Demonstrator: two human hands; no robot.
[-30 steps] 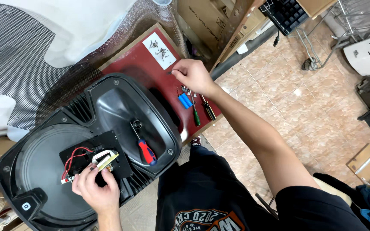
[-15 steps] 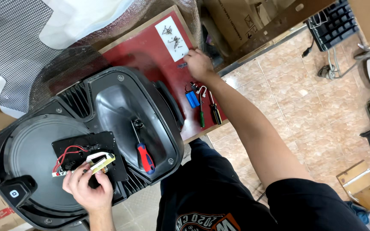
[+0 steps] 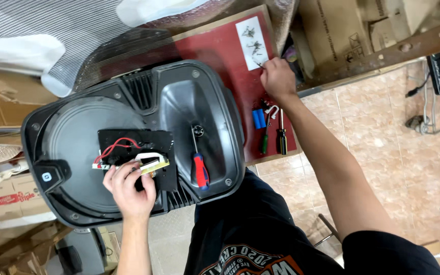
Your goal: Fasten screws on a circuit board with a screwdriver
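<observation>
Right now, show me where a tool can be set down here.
Free: red board left of white sheet; speaker's hollow left of red screwdriver. Crowded: below right hand, where blue batteries and two screwdrivers cluster.

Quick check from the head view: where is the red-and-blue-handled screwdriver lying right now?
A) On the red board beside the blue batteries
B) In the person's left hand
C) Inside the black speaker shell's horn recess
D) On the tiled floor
C. The red-and-blue-handled screwdriver lies inside the horn recess of the black speaker shell, apart from both the left hand and the right hand, which is up at the red board.
</observation>
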